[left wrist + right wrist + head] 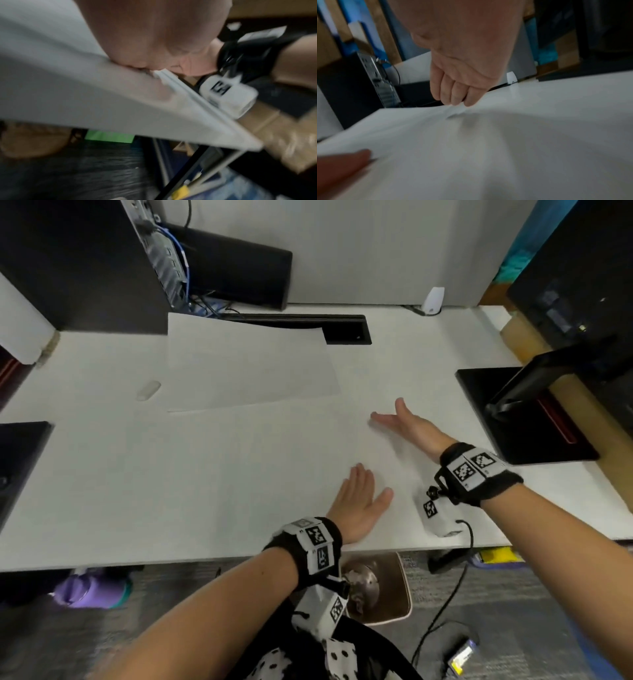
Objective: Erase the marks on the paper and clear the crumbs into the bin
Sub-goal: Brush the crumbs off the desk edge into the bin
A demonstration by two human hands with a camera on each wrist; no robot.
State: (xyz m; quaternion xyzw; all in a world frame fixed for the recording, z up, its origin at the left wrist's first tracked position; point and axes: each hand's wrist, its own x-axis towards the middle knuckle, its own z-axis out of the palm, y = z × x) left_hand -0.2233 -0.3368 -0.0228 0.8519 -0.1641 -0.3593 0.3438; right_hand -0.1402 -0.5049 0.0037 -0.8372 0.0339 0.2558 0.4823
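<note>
A white paper sheet (250, 368) lies at the back middle of the white desk (205, 491), with a pale eraser (149, 389) just left of it. No marks or crumbs show at this sharpness. My right hand (390, 414) stands on its little-finger edge on the desk, fingers (453, 93) straight, right of the sheet. My left hand (368, 487) lies with straight fingers at the desk's front edge, its palm (154, 33) over the rim. Neither hand holds anything. The bin (387, 587) stands on the floor under the front edge, right below my left wrist.
A black computer tower (78, 265) with cables fills the back left. A monitor stand base (524, 412) sits at the right, another black base (20, 453) at the left. A cable slot (346, 330) opens behind the sheet. A purple bottle (92, 590) lies on the floor.
</note>
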